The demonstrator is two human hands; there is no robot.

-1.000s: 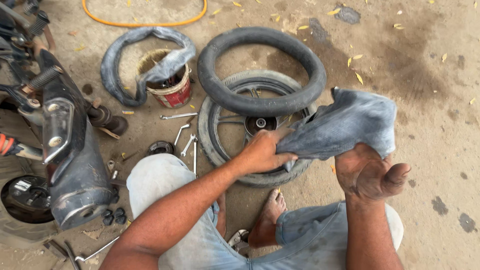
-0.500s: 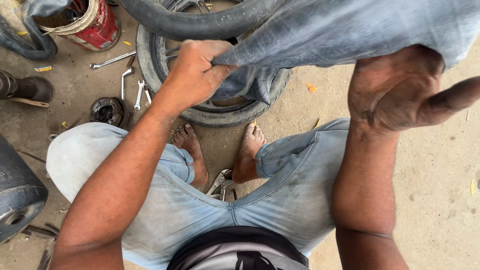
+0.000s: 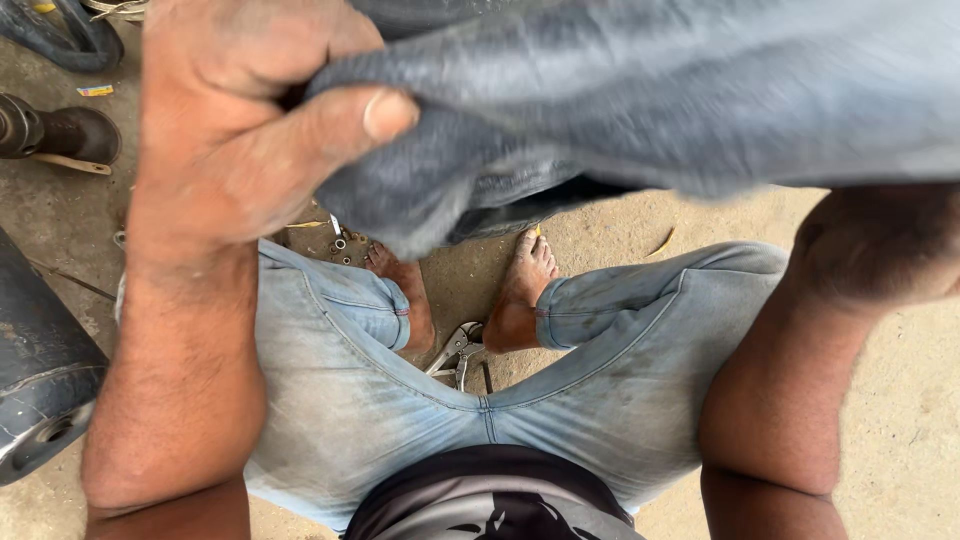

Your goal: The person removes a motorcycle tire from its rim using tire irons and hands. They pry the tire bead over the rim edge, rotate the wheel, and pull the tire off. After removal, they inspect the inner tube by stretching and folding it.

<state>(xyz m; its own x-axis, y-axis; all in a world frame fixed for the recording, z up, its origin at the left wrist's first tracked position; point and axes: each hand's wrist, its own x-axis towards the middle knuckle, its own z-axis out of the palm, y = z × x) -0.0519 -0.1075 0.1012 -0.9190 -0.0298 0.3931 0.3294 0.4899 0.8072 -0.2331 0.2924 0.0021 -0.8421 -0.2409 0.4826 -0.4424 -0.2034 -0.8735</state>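
Note:
A dark grey rubber inner tube fills the top of the view, very close to the camera. My left hand pinches its left end, with the thumb pressed on top of a fold. My right hand is under the tube's right part. Only its heel and wrist show, and the fingers are hidden behind the rubber. Below, I see my lap in light blue jeans and my bare feet on the sandy ground.
Metal pliers lie on the ground between my feet. A dark motorcycle part stands at the left edge. A black foot peg and a piece of black rubber tube are at the upper left.
The tube and both hands have come up much closer to the camera. The wheel and tyre are now hidden behind the tube. My right hand's open palm has gone out of sight under the rubber.

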